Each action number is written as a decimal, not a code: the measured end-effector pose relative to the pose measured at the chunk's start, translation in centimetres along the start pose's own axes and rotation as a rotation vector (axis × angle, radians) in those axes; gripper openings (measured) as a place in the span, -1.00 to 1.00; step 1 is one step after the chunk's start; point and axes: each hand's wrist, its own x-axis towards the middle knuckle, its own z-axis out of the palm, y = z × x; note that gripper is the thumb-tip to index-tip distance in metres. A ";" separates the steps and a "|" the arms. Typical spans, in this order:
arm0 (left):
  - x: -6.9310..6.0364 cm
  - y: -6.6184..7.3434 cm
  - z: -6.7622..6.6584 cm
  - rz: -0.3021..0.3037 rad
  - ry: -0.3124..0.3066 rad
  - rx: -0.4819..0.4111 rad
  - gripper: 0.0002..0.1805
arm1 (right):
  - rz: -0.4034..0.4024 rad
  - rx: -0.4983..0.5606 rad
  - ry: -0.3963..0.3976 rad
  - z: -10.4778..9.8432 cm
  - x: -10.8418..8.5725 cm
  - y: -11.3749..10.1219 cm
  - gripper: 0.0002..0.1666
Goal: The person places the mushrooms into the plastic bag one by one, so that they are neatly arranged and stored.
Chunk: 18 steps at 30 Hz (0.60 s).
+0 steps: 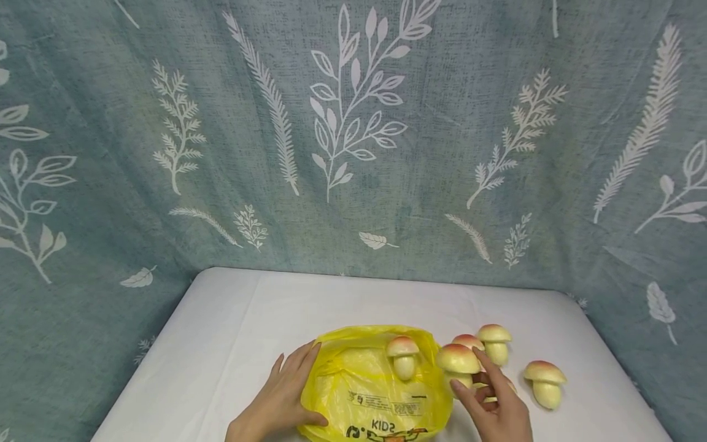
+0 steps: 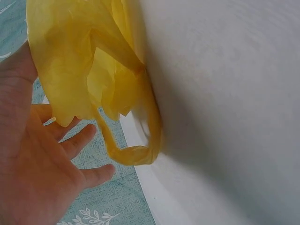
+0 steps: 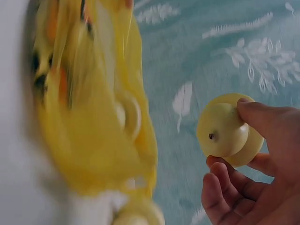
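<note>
A yellow plastic bag [image 1: 381, 380] lies spread on the table with one toy mushroom [image 1: 404, 357] on or in it; I cannot tell which. My right hand [image 1: 494, 399] pinches another mushroom [image 1: 458, 360] by the bag's right edge. In the right wrist view, the thumb and fingers of my right hand [image 3: 253, 154] hold this mushroom [image 3: 225, 130], its stem base facing the camera. At the bag's left edge is my left hand [image 1: 278, 393], fingers spread. The left wrist view has my left hand [image 2: 47, 154] beside the bag [image 2: 70, 56] and its hanging handle loop.
Other mushrooms stand or lie to the right: one at the back [image 1: 495, 344], one farther right [image 1: 545, 383], and some partly hidden behind my right hand. The white table [image 1: 210, 344] is bordered by a green leaf-patterned curtain [image 1: 353, 184].
</note>
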 end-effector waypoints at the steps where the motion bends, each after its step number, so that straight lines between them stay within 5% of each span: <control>1: 0.0 0.0 0.0 0.000 0.001 -0.002 0.41 | -0.009 0.006 -0.031 0.5 0.1 -0.6 -0.14; 8: 0.0 0.0 0.0 0.001 0.004 0.008 0.41 | -0.129 0.074 -0.095 4.1 0.5 -3.2 -0.19; 18: 0.0 -0.1 -0.1 -0.007 0.001 0.008 0.42 | -0.134 0.080 -0.199 8.1 1.7 -4.1 -0.13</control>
